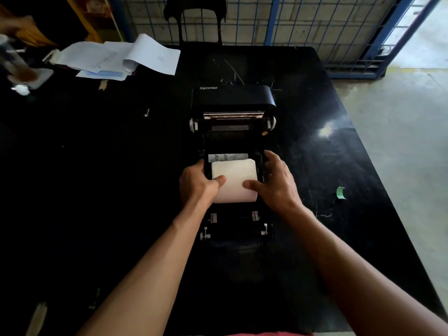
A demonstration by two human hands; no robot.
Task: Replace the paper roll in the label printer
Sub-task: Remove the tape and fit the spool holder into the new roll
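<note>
Both your left hand (197, 183) and right hand (275, 183) grip the paper roll (234, 177) in the label printer (232, 151); seat it next.

We see a black label printer (232, 132), white lettering on its lid, silver bar below it. Paper roll (234, 181) is plain white. Bench (97, 166) is glossy black with pale scuffs. Green tape scrap (341, 192) at 3 o'clock. White and pale blue papers (116, 58) at 11. Blue wire fence (315, 20) at 12, grey-green floor (400, 117) at 2.
</note>
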